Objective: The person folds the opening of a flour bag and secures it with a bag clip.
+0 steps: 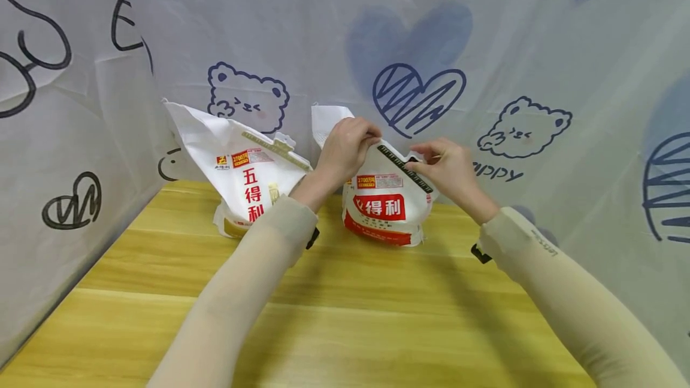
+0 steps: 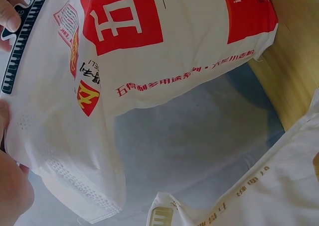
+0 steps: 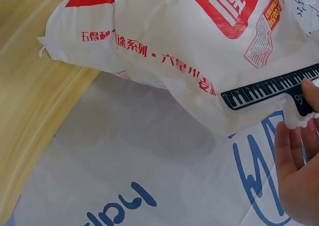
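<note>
A white flour bag with red print (image 1: 385, 207) stands on the table towards the back. Along its slanted top edge lies a long black clip with white piano-key-like marks (image 1: 404, 167). My left hand (image 1: 345, 148) pinches the bag's top beside the clip's upper end, with a loose white corner of the bag sticking out behind it. On the other side, my right hand (image 1: 450, 169) pinches the clip's raised tab between thumb and fingers. In the right wrist view the clip (image 3: 264, 89) lies flat across the bag, with the right hand (image 3: 299, 171) at its tab.
Left of it leans a second flour bag (image 1: 207, 163) with red and gold print, a gold clip (image 1: 277, 149) across its top; my left forearm passes before its lower right. Behind the wooden table (image 1: 366, 328) hangs a pale cloth (image 1: 334, 29) with bear and heart drawings.
</note>
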Available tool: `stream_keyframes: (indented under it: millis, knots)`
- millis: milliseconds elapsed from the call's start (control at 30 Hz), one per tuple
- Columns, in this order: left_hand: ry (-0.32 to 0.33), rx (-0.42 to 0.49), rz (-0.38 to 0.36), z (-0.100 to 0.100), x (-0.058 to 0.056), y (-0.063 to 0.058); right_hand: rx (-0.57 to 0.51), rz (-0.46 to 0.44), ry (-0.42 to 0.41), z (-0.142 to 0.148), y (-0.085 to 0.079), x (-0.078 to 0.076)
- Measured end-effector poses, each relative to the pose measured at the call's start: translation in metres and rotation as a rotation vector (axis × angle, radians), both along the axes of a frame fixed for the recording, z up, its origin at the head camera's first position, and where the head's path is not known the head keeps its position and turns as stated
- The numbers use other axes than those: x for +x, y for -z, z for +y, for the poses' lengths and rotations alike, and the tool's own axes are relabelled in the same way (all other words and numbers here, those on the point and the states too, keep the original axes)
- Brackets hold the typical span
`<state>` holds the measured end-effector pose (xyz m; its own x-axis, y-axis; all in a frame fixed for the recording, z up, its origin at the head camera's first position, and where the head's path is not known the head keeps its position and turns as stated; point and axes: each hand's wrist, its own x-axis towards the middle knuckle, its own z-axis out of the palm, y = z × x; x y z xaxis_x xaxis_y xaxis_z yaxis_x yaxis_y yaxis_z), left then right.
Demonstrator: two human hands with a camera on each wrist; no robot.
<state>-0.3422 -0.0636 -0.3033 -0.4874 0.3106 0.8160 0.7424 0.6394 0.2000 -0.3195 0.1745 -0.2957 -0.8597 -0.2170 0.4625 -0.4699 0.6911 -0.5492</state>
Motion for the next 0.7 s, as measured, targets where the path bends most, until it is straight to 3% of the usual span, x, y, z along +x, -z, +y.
stream_keyframes:
  millis: [267,700]
  knots:
    - [-0.017,-0.052,0.015,-0.002,0.001,-0.003,-0.061,-0.012,-0.04,0.002,0.0,0.002]
    - [-0.174,-0.122,-0.004,-0.009,0.011,-0.004,-0.11,0.069,-0.063,0.011,0.003,0.007]
